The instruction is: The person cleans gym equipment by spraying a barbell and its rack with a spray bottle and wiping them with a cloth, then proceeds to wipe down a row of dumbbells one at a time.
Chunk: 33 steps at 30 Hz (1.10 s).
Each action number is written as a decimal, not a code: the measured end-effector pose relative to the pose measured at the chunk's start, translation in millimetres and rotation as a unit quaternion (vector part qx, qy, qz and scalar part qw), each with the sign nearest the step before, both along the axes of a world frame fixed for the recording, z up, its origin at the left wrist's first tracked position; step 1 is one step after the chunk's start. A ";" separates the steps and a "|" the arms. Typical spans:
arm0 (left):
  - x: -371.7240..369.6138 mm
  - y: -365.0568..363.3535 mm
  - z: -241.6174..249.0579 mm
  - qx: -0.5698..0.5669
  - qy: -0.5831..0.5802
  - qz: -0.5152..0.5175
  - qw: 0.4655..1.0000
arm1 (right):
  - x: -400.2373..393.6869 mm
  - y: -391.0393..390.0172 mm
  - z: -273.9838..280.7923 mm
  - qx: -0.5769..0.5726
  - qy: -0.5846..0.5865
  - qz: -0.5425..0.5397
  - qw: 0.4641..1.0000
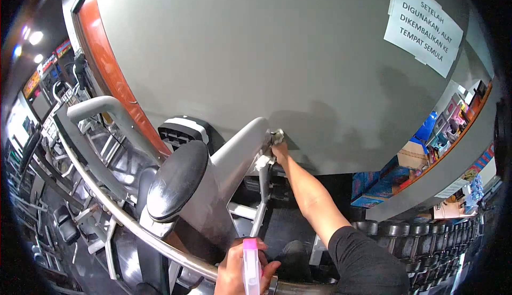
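At the bottom middle, my left hand (229, 268) is closed around a spray bottle (250, 273) with a pink top and a pale, see-through body. My right arm stretches forward from a black sleeve, and my right hand (279, 152) is at the far end of the grey tube frame (242, 148) of a gym machine. Its fingers are mostly hidden, closed on a pale crumpled cloth (265, 161) against the metal. A black oval pad (178, 180) of the machine lies left of both hands.
A curved metal rail (133, 230) crosses in front of me. The grey wall (256, 49) bears a paper sign (424, 25). Dumbbells (421, 236) line a rack at right, below a cluttered shelf (442, 151). An orange door (109, 60) and more gym machines stand at left.
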<state>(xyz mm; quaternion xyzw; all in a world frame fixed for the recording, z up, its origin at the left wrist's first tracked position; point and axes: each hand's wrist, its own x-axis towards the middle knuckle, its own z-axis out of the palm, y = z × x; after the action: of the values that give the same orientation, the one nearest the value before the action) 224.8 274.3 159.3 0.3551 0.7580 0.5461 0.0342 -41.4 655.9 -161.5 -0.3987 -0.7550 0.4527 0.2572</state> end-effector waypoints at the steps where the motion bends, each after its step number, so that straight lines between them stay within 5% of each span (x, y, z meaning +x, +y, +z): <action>1: -0.8 1.1 1.8 -0.004 0.019 0.004 1.000 | -3.7 -7.5 5.3 -0.041 0.002 -0.031 0.999; 6: -0.8 3.1 10.6 0.045 0.005 -0.015 0.999 | 14.8 -36.8 39.6 -0.223 0.117 -0.067 0.966; 8: -1.8 3.8 12.2 0.047 0.012 -0.024 0.999 | 26.5 -52.6 67.9 -0.173 0.322 -0.037 0.930; 9: -1.0 4.2 13.2 0.050 0.006 -0.022 0.998 | 38.7 -66.8 90.0 -0.239 0.407 0.010 0.882; 10: 0.2 4.6 13.7 0.052 -0.001 -0.021 0.998 | 59.0 -91.7 135.4 -0.198 0.372 -0.035 0.906; 12: 3.0 5.2 13.9 0.057 -0.020 -0.018 0.998 | 65.4 -105.1 127.2 -0.071 0.335 -0.017 0.939; 14: 3.5 5.3 14.6 0.062 -0.036 -0.014 0.997 | 97.9 -142.8 157.8 -0.129 0.391 0.062 0.909; 15: 3.7 5.1 14.9 0.065 -0.043 -0.018 0.997 | 114.6 -161.8 174.2 -0.054 0.454 0.106 0.883; 18: 2.5 3.9 14.1 0.065 -0.042 -0.027 0.997 | 118.9 -142.4 151.8 0.150 0.327 0.136 0.923; 20: 1.5 2.8 13.5 0.062 -0.032 -0.030 0.997 | 87.1 -112.4 104.2 0.241 0.290 0.053 0.925; 21: 0.9 2.5 13.0 0.050 -0.013 -0.026 0.998 | 86.0 -106.9 121.3 0.140 0.298 0.073 0.941; 25: -1.3 2.7 8.6 0.038 0.025 -0.017 0.999 | 16.6 -53.2 3.9 -0.032 0.269 -0.036 0.962; 26: -1.1 2.7 9.0 0.037 0.025 -0.016 0.999 | 4.2 -40.4 -23.0 -0.269 0.225 -0.051 0.935; 27: -1.5 2.9 10.0 0.036 0.029 -0.017 0.999 | -1.2 -34.0 -34.7 -0.489 0.168 -0.061 0.854; 28: -1.6 2.7 10.6 0.036 0.033 -0.016 0.999 | 5.8 -37.5 -23.2 -0.489 0.168 -0.060 0.854; 30: -1.4 1.9 10.6 0.033 0.038 -0.013 0.999 | 31.5 -52.1 20.7 -0.661 0.248 0.011 0.709; 33: -0.9 2.6 10.4 0.033 0.037 -0.013 0.999 | 43.4 -76.6 36.1 -0.627 0.348 0.073 0.693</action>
<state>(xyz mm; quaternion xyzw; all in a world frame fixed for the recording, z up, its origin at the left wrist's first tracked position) 223.9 276.9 169.7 0.3858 0.7358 0.5566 0.0020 2.1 579.3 -125.4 -0.2251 -0.1788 0.9447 0.1577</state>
